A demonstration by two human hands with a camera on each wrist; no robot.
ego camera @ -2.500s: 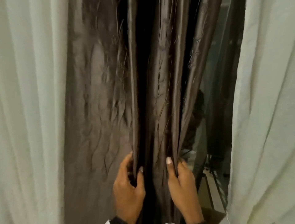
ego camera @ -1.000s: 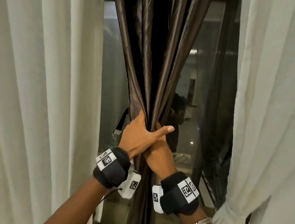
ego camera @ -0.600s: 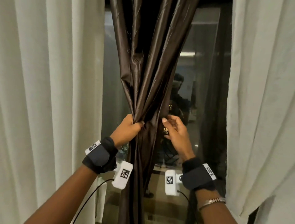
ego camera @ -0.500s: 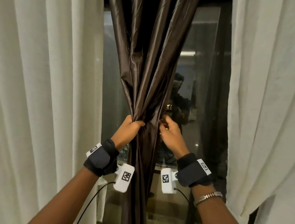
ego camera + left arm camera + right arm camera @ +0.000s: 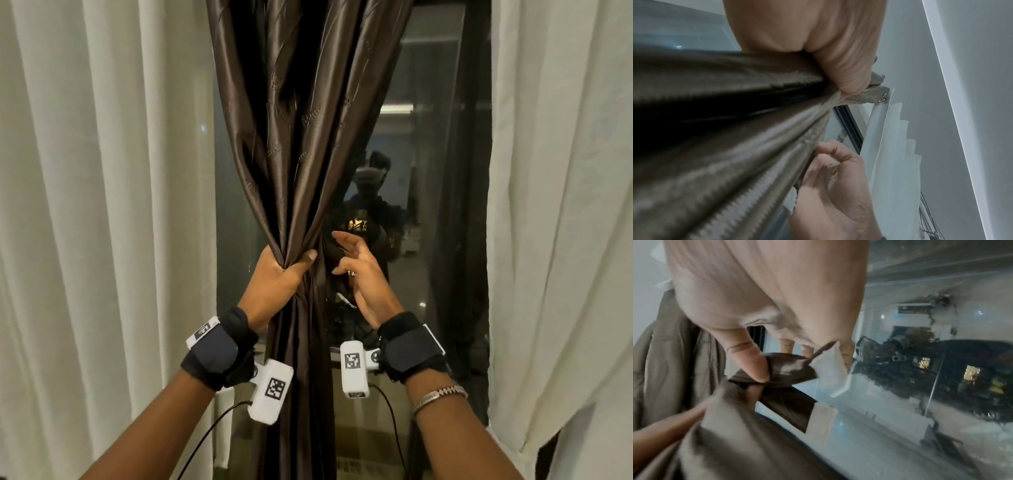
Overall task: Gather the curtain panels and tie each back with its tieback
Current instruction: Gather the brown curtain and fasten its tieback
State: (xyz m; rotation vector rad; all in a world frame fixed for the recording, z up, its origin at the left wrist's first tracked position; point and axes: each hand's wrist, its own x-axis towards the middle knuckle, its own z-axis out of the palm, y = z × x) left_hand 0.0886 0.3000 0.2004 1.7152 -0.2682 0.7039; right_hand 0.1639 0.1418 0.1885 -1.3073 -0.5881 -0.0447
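- Bunching the glossy dark-brown satin curtain panel point(image 5: 301, 144), my left hand point(image 5: 274, 284) clenches its gathered waist.
- My right hand point(image 5: 359, 270), at three o'clock, pinches the brown fabric tieback strap point(image 5: 789, 369); next I judge it must wrap around.

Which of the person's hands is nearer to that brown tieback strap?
Right. The right hand pinches the tieback between thumb and fingers; the left hand grips the gathered brown curtain beside it.
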